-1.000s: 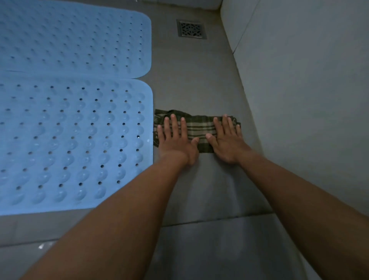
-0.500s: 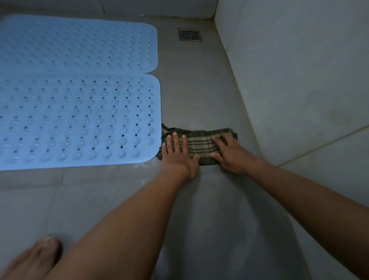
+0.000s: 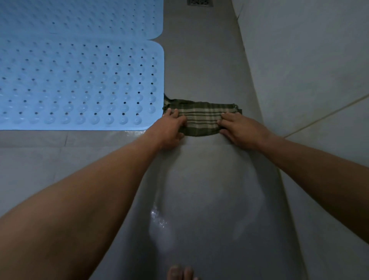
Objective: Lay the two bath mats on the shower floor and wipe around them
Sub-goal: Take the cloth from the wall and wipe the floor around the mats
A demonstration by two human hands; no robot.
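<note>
Two light blue bath mats with holes and bumps lie flat side by side on the grey shower floor: the near mat (image 3: 79, 86) and the far mat (image 3: 83, 18). A folded green plaid cloth (image 3: 201, 118) lies on the floor between the near mat's right edge and the wall. My left hand (image 3: 170, 128) grips the cloth's left end, fingers curled on it. My right hand (image 3: 239, 128) grips its right end the same way.
A tiled wall (image 3: 309, 60) rises close on the right. A square floor drain (image 3: 199, 2) sits at the top edge. The floor (image 3: 199, 199) below the cloth shines wet. Toes of a bare foot (image 3: 181, 272) show at the bottom edge.
Both hands have dragged the cloth back toward me along the strip beside the near mat. The fingers went from lying flat on the cloth to curling around its ends.
</note>
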